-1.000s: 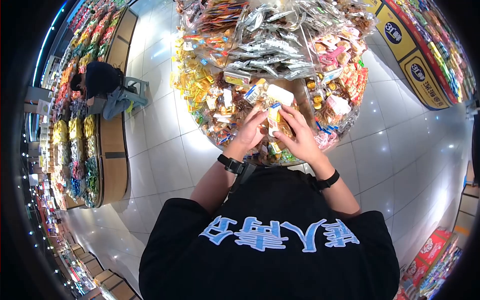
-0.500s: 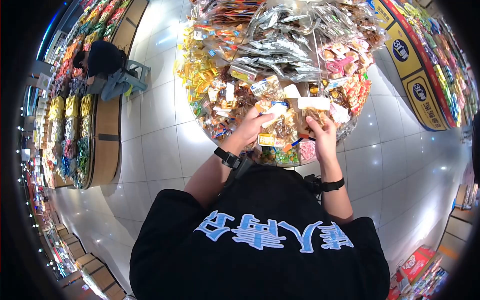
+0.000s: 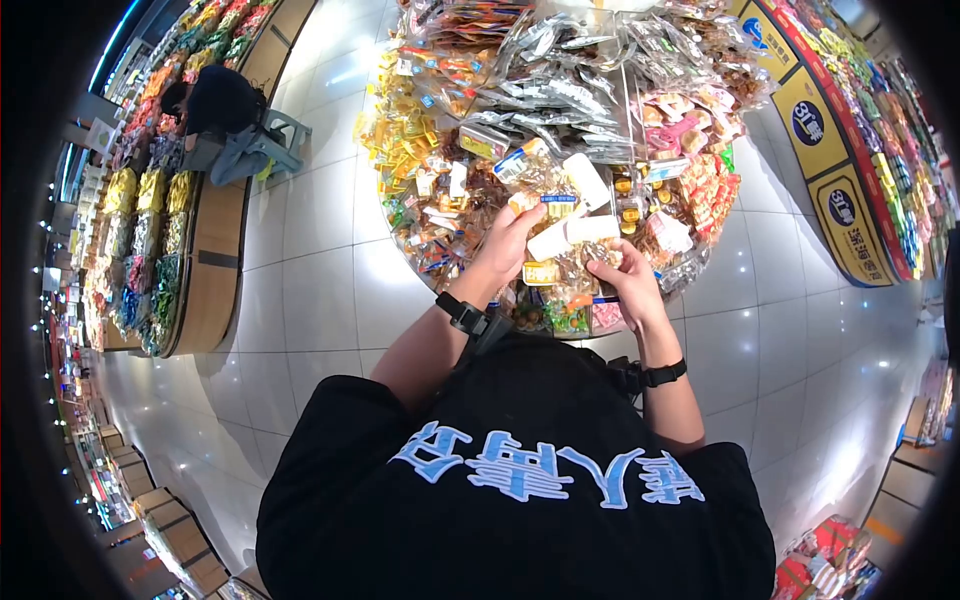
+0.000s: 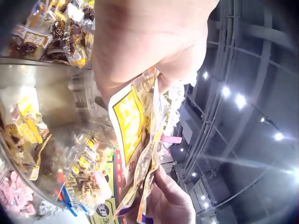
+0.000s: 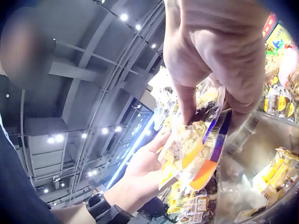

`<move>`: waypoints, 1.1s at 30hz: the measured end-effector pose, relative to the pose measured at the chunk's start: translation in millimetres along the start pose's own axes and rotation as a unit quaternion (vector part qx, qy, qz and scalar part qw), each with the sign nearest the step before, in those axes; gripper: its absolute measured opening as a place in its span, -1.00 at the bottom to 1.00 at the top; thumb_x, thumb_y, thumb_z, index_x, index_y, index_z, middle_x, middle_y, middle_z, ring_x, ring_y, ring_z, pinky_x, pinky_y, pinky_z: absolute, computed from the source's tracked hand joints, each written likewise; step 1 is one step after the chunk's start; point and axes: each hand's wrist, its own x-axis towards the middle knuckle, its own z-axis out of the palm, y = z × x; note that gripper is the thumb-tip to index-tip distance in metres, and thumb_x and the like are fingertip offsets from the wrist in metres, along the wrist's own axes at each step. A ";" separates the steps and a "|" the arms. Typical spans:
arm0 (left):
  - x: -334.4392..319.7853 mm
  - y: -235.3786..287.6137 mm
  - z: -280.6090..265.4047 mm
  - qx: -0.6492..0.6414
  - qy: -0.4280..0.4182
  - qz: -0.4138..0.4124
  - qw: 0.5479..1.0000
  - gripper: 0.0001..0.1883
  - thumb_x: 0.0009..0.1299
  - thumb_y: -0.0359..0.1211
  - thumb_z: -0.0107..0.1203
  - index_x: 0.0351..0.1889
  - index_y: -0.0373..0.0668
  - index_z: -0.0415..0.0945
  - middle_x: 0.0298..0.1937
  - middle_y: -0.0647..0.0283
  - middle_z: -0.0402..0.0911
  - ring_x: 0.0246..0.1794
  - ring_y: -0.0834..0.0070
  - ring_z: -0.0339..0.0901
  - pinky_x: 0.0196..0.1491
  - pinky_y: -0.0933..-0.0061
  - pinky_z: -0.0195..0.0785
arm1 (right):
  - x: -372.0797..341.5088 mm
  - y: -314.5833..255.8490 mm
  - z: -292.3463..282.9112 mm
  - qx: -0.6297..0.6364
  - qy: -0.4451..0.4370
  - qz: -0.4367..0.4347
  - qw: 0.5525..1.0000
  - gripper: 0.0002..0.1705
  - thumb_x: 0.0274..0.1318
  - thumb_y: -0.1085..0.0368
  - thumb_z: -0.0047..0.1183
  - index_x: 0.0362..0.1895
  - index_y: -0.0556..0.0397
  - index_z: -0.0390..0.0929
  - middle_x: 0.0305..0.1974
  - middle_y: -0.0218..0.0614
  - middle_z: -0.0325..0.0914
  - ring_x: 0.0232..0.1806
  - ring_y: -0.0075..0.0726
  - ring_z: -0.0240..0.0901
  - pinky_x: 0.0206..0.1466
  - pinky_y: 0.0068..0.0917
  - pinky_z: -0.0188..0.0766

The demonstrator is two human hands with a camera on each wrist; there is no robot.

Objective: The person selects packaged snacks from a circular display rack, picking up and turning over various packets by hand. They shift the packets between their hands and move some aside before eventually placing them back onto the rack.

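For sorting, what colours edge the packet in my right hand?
Orange and purple; the packet edge shows best in the right wrist view.

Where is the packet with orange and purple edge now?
In the right wrist view, the packet is right of centre, pinched by the right hand, with the left hand at its left.

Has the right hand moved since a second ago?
Yes: the right hand has shifted slightly rightward and back, away from the silver packs in the head view.
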 end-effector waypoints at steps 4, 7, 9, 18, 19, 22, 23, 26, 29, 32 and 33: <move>2.9 -10.1 3.1 0.017 0.056 0.067 0.996 -0.71 0.48 -0.47 0.03 0.14 -0.28 0.42 0.08 0.22 0.57 0.08 0.47 0.52 0.17 0.37 0.40 | -8.7 -7.7 -20.1 0.092 0.004 0.038 0.995 -0.64 0.15 0.51 0.13 0.06 0.22 0.50 -0.12 -0.23 0.64 -0.13 -0.40 0.61 0.03 -0.40 0.57; 1.2 -17.5 -0.6 0.024 0.043 0.054 0.997 -0.68 0.43 -0.52 0.08 0.13 -0.26 0.41 0.07 0.24 0.57 0.06 0.49 0.52 0.15 0.40 0.40 | -17.2 -14.5 -29.7 0.153 0.025 0.044 0.987 -0.68 0.19 0.46 0.10 0.05 0.19 0.52 -0.09 -0.23 0.63 -0.11 -0.36 0.61 0.07 -0.36 0.58; -0.8 -23.4 0.1 0.044 0.039 0.042 0.997 -0.66 0.41 -0.54 0.09 0.14 -0.25 0.40 0.06 0.24 0.57 0.05 0.50 0.52 0.14 0.41 0.41 | -17.4 -12.1 -32.0 0.163 0.008 0.054 0.985 -0.67 0.19 0.44 0.10 0.06 0.19 0.51 -0.06 -0.24 0.62 -0.06 -0.37 0.58 0.09 -0.35 0.55; -6.0 -37.5 6.3 0.112 0.032 0.052 0.992 -0.63 0.36 -0.58 0.11 0.13 -0.27 0.39 0.02 0.24 0.59 -0.01 0.50 0.55 0.11 0.40 0.43 | -25.8 -15.9 -29.0 0.218 -0.046 0.059 0.973 -0.55 0.25 0.33 0.07 0.20 0.21 0.39 0.07 -0.21 0.55 0.09 -0.31 0.51 0.19 -0.30 0.48; -5.7 -39.0 4.6 0.128 0.030 0.055 0.990 -0.64 0.36 -0.59 0.11 0.13 -0.27 0.40 0.02 0.24 0.59 -0.01 0.49 0.56 0.10 0.40 0.44 | -27.3 -15.4 -27.7 0.217 -0.044 0.054 0.974 -0.55 0.25 0.33 0.07 0.20 0.21 0.39 0.07 -0.20 0.55 0.09 -0.31 0.51 0.19 -0.29 0.49; -7.5 -41.0 4.7 0.171 0.031 0.067 0.982 -0.64 0.36 -0.60 0.10 0.12 -0.27 0.41 0.01 0.23 0.59 -0.01 0.47 0.57 0.08 0.39 0.46 | -29.4 -12.7 -25.2 0.210 -0.038 0.051 0.976 -0.54 0.26 0.32 0.05 0.21 0.21 0.37 0.08 -0.18 0.55 0.09 -0.28 0.53 0.18 -0.28 0.50; -8.8 -42.1 5.7 0.184 0.035 0.071 0.980 -0.63 0.35 -0.60 0.11 0.13 -0.27 0.41 0.01 0.24 0.59 -0.01 0.47 0.57 0.09 0.40 0.46 | -28.3 -8.3 -27.2 0.205 -0.034 0.059 0.976 -0.54 0.26 0.32 0.05 0.21 0.21 0.37 0.08 -0.17 0.54 0.09 -0.28 0.53 0.17 -0.28 0.51; -14.9 -37.7 13.7 0.168 0.045 0.052 0.983 -0.62 0.35 -0.61 0.11 0.13 -0.26 0.41 0.02 0.24 0.59 0.01 0.48 0.56 0.11 0.40 0.44 | -24.9 -3.6 -37.9 0.232 -0.051 0.066 0.969 -0.54 0.27 0.32 0.04 0.22 0.21 0.36 0.07 -0.15 0.55 0.06 -0.26 0.55 0.14 -0.27 0.54; -18.0 -38.7 15.7 0.150 0.041 0.048 0.987 -0.61 0.33 -0.62 0.11 0.13 -0.26 0.41 0.04 0.24 0.58 0.03 0.48 0.55 0.14 0.40 0.41 | -28.8 -12.0 -44.7 0.261 -0.091 0.074 0.958 -0.55 0.28 0.33 0.03 0.21 0.22 0.37 0.05 -0.14 0.55 0.05 -0.26 0.55 0.12 -0.23 0.55; -16.2 -48.6 14.7 0.155 0.026 0.048 0.986 -0.67 0.43 -0.52 0.06 0.15 -0.26 0.39 0.08 0.23 0.56 0.07 0.49 0.53 0.17 0.37 0.39 | -30.6 -7.1 -36.8 0.170 -0.060 0.065 0.982 -0.55 0.26 0.36 0.06 0.21 0.23 0.37 0.06 -0.14 0.55 0.04 -0.29 0.55 0.13 -0.28 0.53; -15.3 -50.0 17.4 0.143 0.034 0.036 0.989 -0.69 0.46 -0.49 0.04 0.15 -0.26 0.39 0.09 0.23 0.56 0.06 0.48 0.53 0.17 0.37 0.39 | -31.9 -6.3 -33.0 0.149 -0.042 0.068 0.986 -0.55 0.24 0.38 0.08 0.19 0.23 0.37 0.06 -0.15 0.55 0.03 -0.31 0.54 0.13 -0.32 0.51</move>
